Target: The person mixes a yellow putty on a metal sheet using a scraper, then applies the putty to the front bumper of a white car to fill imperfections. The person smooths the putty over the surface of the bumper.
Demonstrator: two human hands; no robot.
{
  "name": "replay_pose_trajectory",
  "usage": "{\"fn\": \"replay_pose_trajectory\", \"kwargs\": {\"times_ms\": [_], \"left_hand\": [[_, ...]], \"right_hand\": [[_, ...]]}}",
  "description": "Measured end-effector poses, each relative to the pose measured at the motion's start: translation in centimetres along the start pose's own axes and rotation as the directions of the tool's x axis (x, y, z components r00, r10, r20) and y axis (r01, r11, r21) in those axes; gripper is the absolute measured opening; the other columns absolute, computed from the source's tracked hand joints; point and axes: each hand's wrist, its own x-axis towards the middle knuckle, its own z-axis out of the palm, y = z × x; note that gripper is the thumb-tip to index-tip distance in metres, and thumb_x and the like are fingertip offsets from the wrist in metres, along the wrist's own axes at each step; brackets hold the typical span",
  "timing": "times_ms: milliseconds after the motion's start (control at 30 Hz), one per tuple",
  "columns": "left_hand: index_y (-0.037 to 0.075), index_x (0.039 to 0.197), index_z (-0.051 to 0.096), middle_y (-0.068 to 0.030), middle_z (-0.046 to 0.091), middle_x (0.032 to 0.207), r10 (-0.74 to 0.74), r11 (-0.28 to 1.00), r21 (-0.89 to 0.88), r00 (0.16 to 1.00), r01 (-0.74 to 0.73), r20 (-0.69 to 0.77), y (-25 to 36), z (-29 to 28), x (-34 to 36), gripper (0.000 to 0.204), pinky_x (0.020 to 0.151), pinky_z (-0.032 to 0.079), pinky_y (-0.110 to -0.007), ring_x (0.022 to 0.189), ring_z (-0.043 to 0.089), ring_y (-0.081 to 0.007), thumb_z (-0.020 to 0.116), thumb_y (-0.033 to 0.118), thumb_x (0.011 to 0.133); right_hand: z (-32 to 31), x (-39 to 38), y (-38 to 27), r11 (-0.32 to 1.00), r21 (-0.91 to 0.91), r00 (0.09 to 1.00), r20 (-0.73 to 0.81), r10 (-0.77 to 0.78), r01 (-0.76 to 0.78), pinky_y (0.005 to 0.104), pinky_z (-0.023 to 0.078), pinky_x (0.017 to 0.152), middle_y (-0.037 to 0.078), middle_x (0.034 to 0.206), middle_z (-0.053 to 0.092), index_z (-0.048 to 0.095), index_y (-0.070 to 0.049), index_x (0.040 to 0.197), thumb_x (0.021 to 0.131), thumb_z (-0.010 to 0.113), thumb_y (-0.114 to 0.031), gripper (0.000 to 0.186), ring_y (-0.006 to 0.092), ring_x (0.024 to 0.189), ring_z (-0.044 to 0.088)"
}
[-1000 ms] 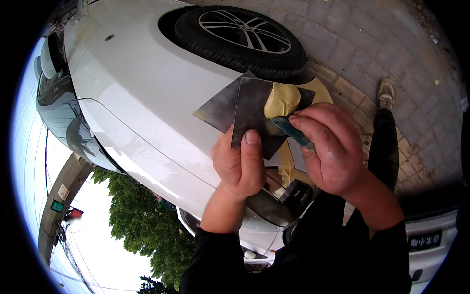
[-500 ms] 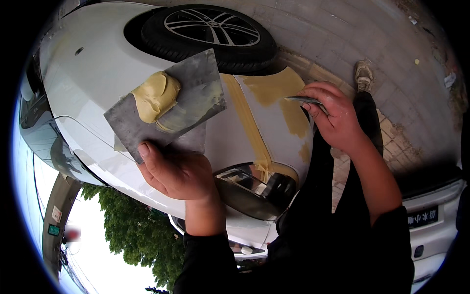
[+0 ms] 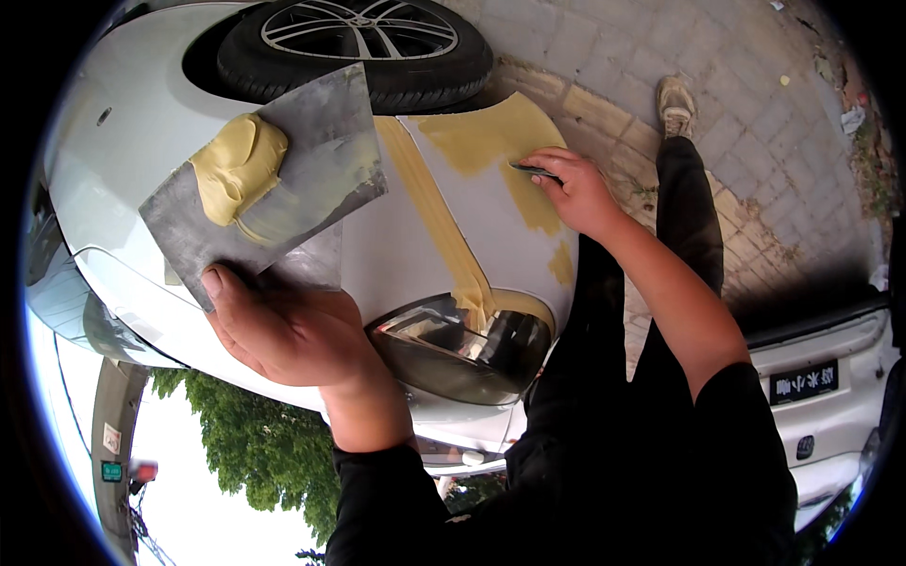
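My left hand [image 3: 297, 330] is closed on the edge of a flat grey metal plate [image 3: 326, 141], thumb on top. A thick lump of yellow putty [image 3: 236, 170] sits on the plate, with thin smears beside it. In my right hand [image 3: 580, 193] is a thin, dark putty spreader [image 3: 532, 171], pinched between thumb and fingers. The spreader's tip is at the yellow putty patch [image 3: 472, 140] on the white car bumper [image 3: 524, 269]; whether it touches cannot be seen. Yellow masking tape [image 3: 429, 208] runs along the panel seam to the headlight [image 3: 444, 354].
A car wheel [image 3: 368, 57] stands beyond the plate. My leg and shoe [image 3: 676, 106] are on the paved ground [image 3: 604, 47] at the right. Behind, at the lower right, is another white vehicle [image 3: 849, 387]. A green tree [image 3: 255, 434] shows lower left.
The whole view has shifted, so the car and plate appear farther left. My right hand has moved a little nearer the bumper, spreader over the putty patch. Both hands keep their hold.
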Motion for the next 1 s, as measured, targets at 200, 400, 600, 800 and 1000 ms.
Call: {"fn": "replay_pose_trajectory", "kwargs": {"times_ms": [200, 400, 600, 800, 1000], "left_hand": [[-0.009, 0.114, 0.056, -0.0197, 0.06, 0.115, -0.015, 1.0, -0.014, 1.0, 0.015, -0.022, 0.1, 0.0, 0.0, 0.034, 0.101, 0.046, -0.038, 0.11, 0.059, -0.0237, 0.042, 0.019, 0.101], [-0.009, 0.115, 0.056, -0.0163, 0.059, 0.113, -0.026, 0.986, -0.166, 0.999, 0.03, 0.022, -0.2, -0.2, 0.1, 0.032, 0.101, 0.046, -0.037, 0.109, 0.058, -0.0221, 0.043, 0.016, 0.101], [-0.011, 0.122, 0.054, -0.0132, 0.056, 0.113, 0.065, 0.984, -0.171, 0.994, -0.05, 0.083, -1.2, -0.9, 0.1, 0.03, 0.104, 0.043, -0.035, 0.11, 0.057, -0.0213, 0.042, 0.009, 0.102], [-0.009, 0.116, 0.054, -0.0187, 0.059, 0.116, -0.018, 1.0, 0.018, 0.999, 0.018, -0.034, -0.3, -0.1, 0.1, 0.036, 0.102, 0.046, -0.038, 0.111, 0.058, -0.0233, 0.041, 0.022, 0.101], [-0.009, 0.117, 0.053, -0.0191, 0.059, 0.116, -0.104, 0.992, -0.071, 0.993, 0.101, -0.049, -0.1, 0.0, 0.3, 0.037, 0.102, 0.047, -0.038, 0.111, 0.058, -0.0239, 0.04, 0.022, 0.101]], "right_hand": [[-0.2, -5.9, -0.9, 0.998, -0.027, 0.996, 0.07, -0.053, 0.055, 0.0382, 0.046, 0.096, 0.012, 0.11, 0.064, 0.065, -0.005, 0.112, 0.081, 0.061, 0.006, 0.033, 0.0299, 0.107, 0.059], [-2.5, -3.6, -0.3, 0.996, -0.064, 0.993, 0.108, -0.05, 0.057, 0.0383, 0.046, 0.094, 0.013, 0.11, 0.064, 0.065, -0.004, 0.111, 0.086, 0.06, 0.002, 0.026, 0.0304, 0.108, 0.058], [-0.9, 2.4, -1.4, 0.995, -0.06, 0.995, 0.071, -0.074, 0.078, 0.0369, 0.047, 0.092, 0.013, 0.108, 0.065, 0.064, -0.002, 0.109, 0.088, 0.057, -0.001, 0.022, 0.0311, 0.105, 0.059], [0.0, -0.7, -1.9, 0.988, -0.064, 0.987, 0.084, -0.134, 0.14, 0.0377, 0.047, 0.092, 0.012, 0.108, 0.064, 0.064, -0.003, 0.108, 0.085, 0.059, 0.002, 0.024, 0.0307, 0.105, 0.058], [-1.3, -5.1, -2.4, 0.985, -0.049, 0.965, 0.216, -0.152, 0.167, 0.0389, 0.047, 0.093, 0.012, 0.108, 0.063, 0.064, -0.004, 0.109, 0.082, 0.059, 0.005, 0.029, 0.0311, 0.107, 0.058]]}}
